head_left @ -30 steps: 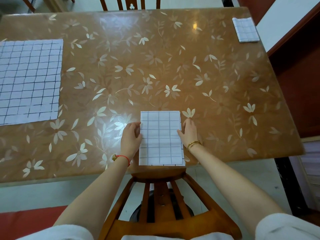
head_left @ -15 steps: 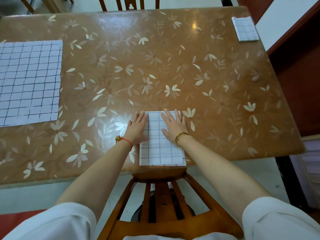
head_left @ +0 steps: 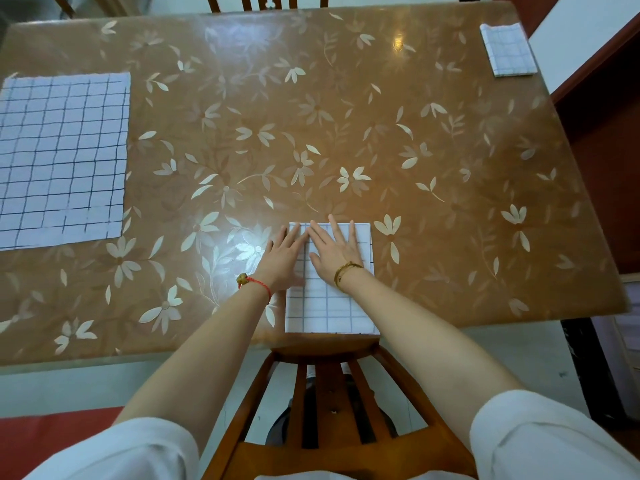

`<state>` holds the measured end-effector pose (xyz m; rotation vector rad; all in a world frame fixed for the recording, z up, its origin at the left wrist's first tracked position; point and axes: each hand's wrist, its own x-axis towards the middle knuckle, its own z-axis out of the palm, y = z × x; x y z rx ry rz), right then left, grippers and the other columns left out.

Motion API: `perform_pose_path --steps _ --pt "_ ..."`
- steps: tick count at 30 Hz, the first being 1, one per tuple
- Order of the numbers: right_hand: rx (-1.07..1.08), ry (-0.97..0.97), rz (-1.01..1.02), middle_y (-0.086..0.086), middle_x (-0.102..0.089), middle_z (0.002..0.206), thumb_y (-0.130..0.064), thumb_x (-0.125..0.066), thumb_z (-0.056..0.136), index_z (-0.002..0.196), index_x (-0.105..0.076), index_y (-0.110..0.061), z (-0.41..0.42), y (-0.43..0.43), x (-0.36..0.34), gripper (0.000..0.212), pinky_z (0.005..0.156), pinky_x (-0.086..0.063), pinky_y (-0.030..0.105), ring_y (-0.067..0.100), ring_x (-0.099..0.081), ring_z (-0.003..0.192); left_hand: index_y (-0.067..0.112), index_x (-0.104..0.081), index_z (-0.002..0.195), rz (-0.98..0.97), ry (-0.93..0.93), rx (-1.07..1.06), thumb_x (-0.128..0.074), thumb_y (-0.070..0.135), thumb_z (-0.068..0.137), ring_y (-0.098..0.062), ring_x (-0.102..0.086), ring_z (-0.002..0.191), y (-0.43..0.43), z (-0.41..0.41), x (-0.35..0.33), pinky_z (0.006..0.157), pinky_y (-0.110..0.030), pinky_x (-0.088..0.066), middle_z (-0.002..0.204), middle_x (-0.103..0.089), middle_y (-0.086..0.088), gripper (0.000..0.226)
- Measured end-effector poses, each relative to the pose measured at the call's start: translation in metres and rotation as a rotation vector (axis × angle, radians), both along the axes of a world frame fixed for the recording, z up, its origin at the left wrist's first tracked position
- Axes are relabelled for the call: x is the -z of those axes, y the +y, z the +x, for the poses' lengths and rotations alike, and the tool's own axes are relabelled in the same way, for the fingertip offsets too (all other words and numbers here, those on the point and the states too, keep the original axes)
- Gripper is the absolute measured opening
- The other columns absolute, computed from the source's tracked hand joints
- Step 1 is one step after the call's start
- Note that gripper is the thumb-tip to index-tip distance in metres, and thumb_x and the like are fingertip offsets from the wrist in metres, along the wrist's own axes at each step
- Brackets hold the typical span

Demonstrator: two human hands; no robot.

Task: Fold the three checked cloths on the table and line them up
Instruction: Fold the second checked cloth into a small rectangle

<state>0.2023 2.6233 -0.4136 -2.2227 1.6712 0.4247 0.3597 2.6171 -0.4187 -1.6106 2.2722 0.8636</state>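
Observation:
A folded white checked cloth lies at the table's near edge, right in front of me. My left hand rests flat on its upper left part, fingers spread, half on the table. My right hand lies flat on its upper middle, fingers spread. Both palms press down and hold nothing. A second checked cloth lies unfolded and flat at the left edge. A third, folded small, sits at the far right corner.
The brown table has a glossy flower-patterned top. A wooden chair back stands under the near edge below the cloth. Another chair is at the far side. A dark red cabinet flanks the right.
Both hands went from the folded cloth's side edges onto its top and slid up toward its far edge, ending flat and close together.

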Motion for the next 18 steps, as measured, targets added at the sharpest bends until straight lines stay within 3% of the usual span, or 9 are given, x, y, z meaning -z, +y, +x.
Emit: perform_pose_path --steps 7,12,14,18 --pt "0.258 -0.006 -0.028 -0.011 0.002 0.163 -0.041 -0.012 0.103 0.156 -0.001 -0.023 -0.047 0.011 0.009 0.057 0.118 0.001 0.059 0.026 0.010 0.150 0.020 -0.018 0.156 -0.004 0.059 -0.030 -0.081 0.031 0.077 -0.030 0.004 0.152 -0.005 0.004 0.008 0.122 -0.047 -0.005 0.165 -0.002 -0.002 0.101" --pt "0.371 0.047 -0.056 -0.011 0.006 0.162 -0.045 -0.010 0.102 0.155 0.001 -0.025 -0.090 0.025 0.010 0.058 0.117 0.007 0.059 0.025 0.014 0.149 0.020 -0.026 0.153 -0.072 0.071 -0.045 -0.063 0.019 0.091 -0.035 0.000 0.150 -0.005 0.003 0.011 0.122 -0.048 -0.008 0.164 -0.011 -0.003 0.073" --pt "0.339 0.019 -0.111 -0.009 0.003 0.163 -0.043 -0.015 0.103 0.155 -0.002 -0.023 -0.089 0.019 0.004 0.058 0.117 0.007 0.056 0.025 0.010 0.150 0.020 -0.028 0.153 -0.121 0.072 -0.058 -0.054 0.008 0.092 -0.036 0.000 0.150 -0.003 0.002 0.012 0.121 -0.047 -0.008 0.164 -0.013 -0.004 0.067" --pt "0.053 -0.100 -0.081 -0.009 0.000 0.163 -0.033 -0.019 0.103 0.156 -0.002 -0.023 -0.057 0.003 -0.004 0.055 0.120 -0.003 0.053 0.022 0.006 0.150 0.021 -0.028 0.153 -0.180 0.059 -0.077 -0.050 0.002 0.091 -0.036 0.000 0.150 0.004 0.001 0.015 0.121 -0.048 -0.010 0.164 -0.012 -0.005 0.068"
